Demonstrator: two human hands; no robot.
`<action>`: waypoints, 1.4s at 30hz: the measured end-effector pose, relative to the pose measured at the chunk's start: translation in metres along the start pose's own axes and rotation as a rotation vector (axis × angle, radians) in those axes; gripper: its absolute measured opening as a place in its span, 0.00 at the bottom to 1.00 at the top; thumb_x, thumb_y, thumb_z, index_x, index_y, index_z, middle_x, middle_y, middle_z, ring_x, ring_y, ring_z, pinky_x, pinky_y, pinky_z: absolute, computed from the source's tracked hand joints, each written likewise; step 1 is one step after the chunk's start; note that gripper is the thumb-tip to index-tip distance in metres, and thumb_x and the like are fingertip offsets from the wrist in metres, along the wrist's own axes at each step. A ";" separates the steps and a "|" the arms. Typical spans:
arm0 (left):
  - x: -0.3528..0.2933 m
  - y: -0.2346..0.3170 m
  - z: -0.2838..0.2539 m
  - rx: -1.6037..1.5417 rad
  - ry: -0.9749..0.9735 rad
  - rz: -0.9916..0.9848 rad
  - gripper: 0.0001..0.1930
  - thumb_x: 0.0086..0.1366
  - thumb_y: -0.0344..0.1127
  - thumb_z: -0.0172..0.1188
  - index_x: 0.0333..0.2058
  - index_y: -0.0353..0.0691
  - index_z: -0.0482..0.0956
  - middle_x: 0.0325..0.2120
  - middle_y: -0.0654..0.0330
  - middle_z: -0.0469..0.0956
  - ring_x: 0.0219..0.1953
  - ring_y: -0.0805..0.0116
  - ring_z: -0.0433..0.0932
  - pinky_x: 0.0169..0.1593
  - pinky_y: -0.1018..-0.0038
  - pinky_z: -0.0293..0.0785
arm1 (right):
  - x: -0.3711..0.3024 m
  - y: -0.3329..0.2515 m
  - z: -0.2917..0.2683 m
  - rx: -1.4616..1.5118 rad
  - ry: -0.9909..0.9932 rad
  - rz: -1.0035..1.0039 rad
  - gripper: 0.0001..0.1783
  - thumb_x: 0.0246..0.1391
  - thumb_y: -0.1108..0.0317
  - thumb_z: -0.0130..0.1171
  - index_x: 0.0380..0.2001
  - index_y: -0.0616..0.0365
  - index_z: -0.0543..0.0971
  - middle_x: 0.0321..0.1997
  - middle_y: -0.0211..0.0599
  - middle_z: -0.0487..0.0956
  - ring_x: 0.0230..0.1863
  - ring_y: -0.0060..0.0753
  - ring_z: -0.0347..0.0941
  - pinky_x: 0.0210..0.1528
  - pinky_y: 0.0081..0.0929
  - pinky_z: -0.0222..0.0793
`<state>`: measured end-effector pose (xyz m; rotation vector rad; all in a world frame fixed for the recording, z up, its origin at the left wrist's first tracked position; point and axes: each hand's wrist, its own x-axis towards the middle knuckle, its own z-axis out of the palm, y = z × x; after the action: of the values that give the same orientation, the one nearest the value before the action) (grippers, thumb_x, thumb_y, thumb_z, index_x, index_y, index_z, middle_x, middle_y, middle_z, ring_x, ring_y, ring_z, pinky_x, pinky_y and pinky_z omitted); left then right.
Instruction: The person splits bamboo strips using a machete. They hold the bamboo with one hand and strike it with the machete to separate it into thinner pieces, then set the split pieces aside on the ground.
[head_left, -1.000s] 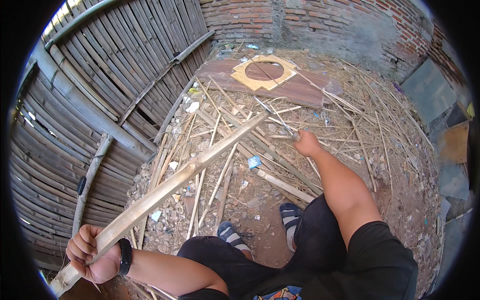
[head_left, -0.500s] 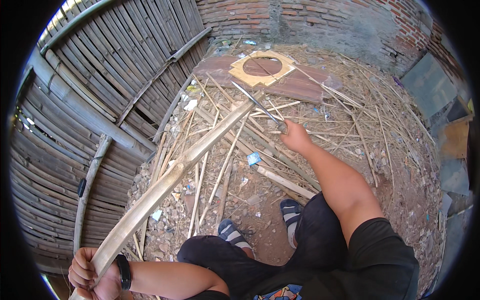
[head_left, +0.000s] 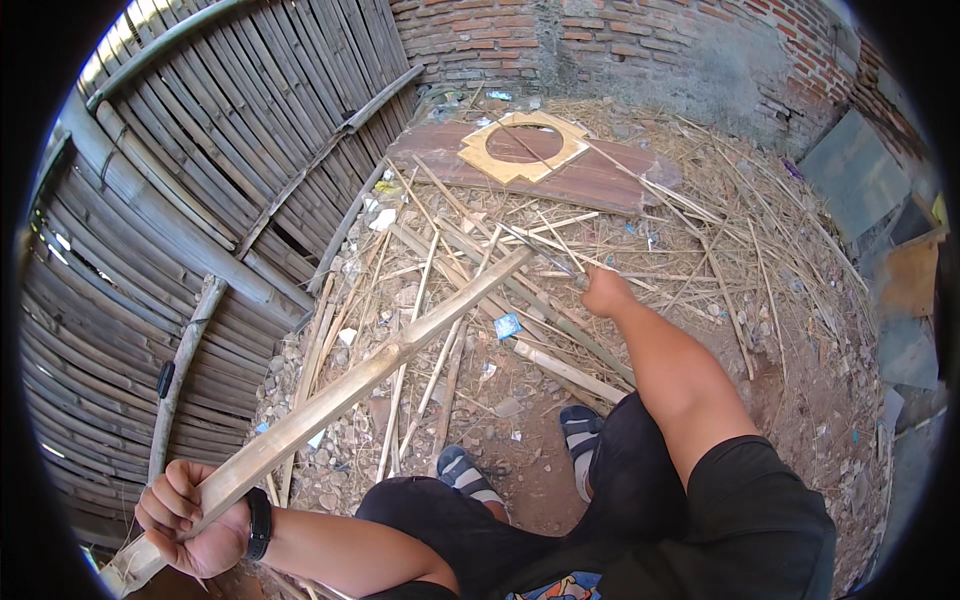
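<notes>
A long, thick length of split bamboo (head_left: 370,367) runs up and to the right from the lower left, held off the ground at a slant. My left hand (head_left: 200,520), with a black band on its wrist, is closed around its lower part. My right hand (head_left: 606,293) is closed on the handle of a long thin-bladed knife (head_left: 552,256); its fingers hide the handle. The blade points up and left and lies at the bamboo's far end; I cannot tell whether it has cut into it.
Loose bamboo strips (head_left: 570,370) and straw litter the stony ground before my feet. A brown board (head_left: 430,150) lies farther back, with a yellow frame with a round hole (head_left: 485,165) on it. A bamboo slat wall (head_left: 230,130) stands left; a brick wall (head_left: 640,55) closes the back.
The bamboo's far end has moved down and right. My right hand has shifted slightly down and right, with the blade now lower against that end.
</notes>
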<state>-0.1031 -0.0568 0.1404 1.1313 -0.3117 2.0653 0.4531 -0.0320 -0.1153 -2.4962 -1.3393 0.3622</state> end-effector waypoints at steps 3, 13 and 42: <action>0.005 0.008 -0.011 -0.026 -0.026 0.003 0.18 0.56 0.30 0.59 0.17 0.50 0.58 0.13 0.72 0.55 0.16 0.78 0.55 0.28 0.78 0.51 | 0.001 -0.009 -0.003 0.281 -0.033 -0.017 0.30 0.47 0.69 0.61 0.57 0.61 0.75 0.40 0.55 0.83 0.44 0.53 0.80 0.47 0.42 0.75; 0.001 0.006 0.004 -0.048 -0.050 -0.017 0.18 0.53 0.28 0.61 0.15 0.51 0.59 0.13 0.72 0.56 0.16 0.77 0.56 0.29 0.76 0.52 | -0.014 -0.042 -0.006 0.314 -0.057 -0.378 0.30 0.44 0.66 0.63 0.54 0.59 0.73 0.33 0.53 0.80 0.37 0.55 0.79 0.40 0.47 0.74; 0.002 0.013 0.003 -0.004 -0.060 -0.004 0.18 0.54 0.28 0.59 0.15 0.50 0.58 0.13 0.72 0.57 0.16 0.76 0.56 0.29 0.76 0.53 | -0.034 -0.085 -0.025 0.158 0.006 -0.601 0.22 0.44 0.66 0.64 0.45 0.55 0.76 0.36 0.52 0.81 0.39 0.55 0.79 0.41 0.47 0.74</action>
<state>-0.1111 -0.0665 0.1457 1.1919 -0.3431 2.0294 0.3784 -0.0192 -0.0584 -1.8488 -1.8804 0.3032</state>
